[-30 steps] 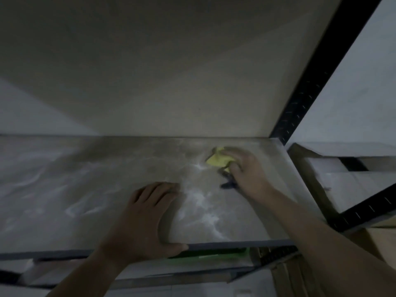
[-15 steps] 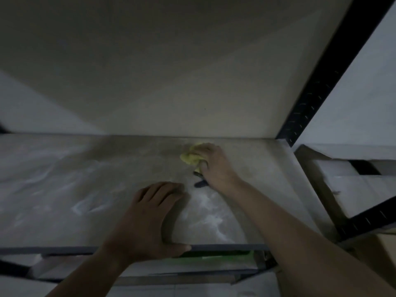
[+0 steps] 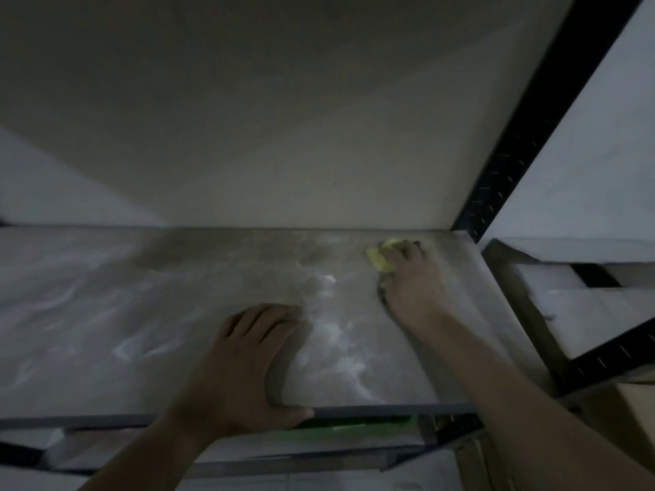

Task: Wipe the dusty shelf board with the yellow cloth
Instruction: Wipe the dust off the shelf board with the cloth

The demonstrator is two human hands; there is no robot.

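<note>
On the dusty shelf board (image 3: 106, 313) I see the left hand (image 3: 244, 366) lying flat at the front edge, fingers straight and thumb along the lip, while at the back right the crumpled yellow cloth (image 3: 377, 260) sits under the curled fingers of the right hand (image 3: 407, 278), near the black upright (image 3: 524, 136).

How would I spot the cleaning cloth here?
Find the dusty grey shelf board and follow it to its far right corner, by the black upright post. There the right hand holds a crumpled cloth, the only bright yellow thing on the board.
</note>
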